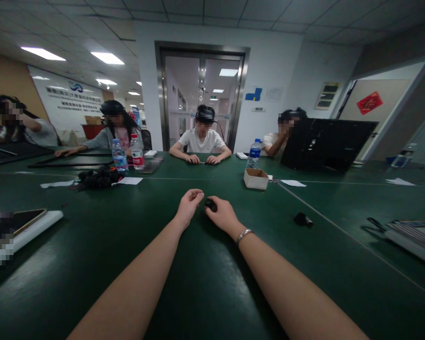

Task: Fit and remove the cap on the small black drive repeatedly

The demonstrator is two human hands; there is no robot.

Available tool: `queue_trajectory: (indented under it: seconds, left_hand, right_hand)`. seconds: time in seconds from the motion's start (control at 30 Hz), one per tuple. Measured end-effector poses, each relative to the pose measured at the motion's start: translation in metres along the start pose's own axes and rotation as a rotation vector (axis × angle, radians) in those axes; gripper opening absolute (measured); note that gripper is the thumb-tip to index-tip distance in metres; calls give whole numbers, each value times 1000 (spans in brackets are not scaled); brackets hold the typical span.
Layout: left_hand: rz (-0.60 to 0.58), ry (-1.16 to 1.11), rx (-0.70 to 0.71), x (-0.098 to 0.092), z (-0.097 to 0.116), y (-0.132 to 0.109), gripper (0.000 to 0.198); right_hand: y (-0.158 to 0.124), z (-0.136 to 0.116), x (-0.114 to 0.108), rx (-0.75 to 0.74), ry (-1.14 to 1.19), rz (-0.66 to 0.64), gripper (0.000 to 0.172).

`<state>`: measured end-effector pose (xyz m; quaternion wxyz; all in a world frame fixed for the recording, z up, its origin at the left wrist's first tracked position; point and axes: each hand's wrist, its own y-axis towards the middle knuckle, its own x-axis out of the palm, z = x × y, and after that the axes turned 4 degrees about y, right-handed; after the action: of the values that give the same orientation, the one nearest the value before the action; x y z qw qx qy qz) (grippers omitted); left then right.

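Both of my arms reach forward over the green tabletop (194, 293), with the hands close together but apart. My right hand (224, 216), a silver bracelet on its wrist, is closed around a small black rounded object (210, 204); its exact kind does not show. Just to the left, my left hand (189, 208) has its thumb and fingertips pressed together in a pinch. Whatever may sit between those fingertips is too small to make out. To the right lies another small black piece with a metallic end (303, 219).
Beyond my hands stand a small open box (256, 179), a blue-labelled bottle (254, 153) and a black monitor (327, 144). Two bottles (119, 156) and a black tangled heap (98, 178) are at the left. Several people sit around the table, one opposite (201, 139).
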<state>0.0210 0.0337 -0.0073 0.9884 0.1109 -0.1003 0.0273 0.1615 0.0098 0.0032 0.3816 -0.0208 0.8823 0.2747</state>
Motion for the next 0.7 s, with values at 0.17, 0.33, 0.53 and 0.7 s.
queue_trajectory:
  seconds: [0.17, 0.33, 0.53, 0.7]
  left_hand:
    - [-125, 114, 94, 1, 4, -5, 30]
    - [-160, 172, 101, 0, 5, -6, 26]
    - [-161, 228, 80, 1, 3, -4, 19]
    - [-51, 206, 42, 2, -1, -3, 21]
  right_hand:
    - [1, 7, -3, 67, 2, 57, 33]
    - [1, 9, -2, 93, 65, 68, 26]
    - [5, 21, 6, 112, 193, 88, 26]
    - [8, 23, 7, 118, 245, 117, 27]
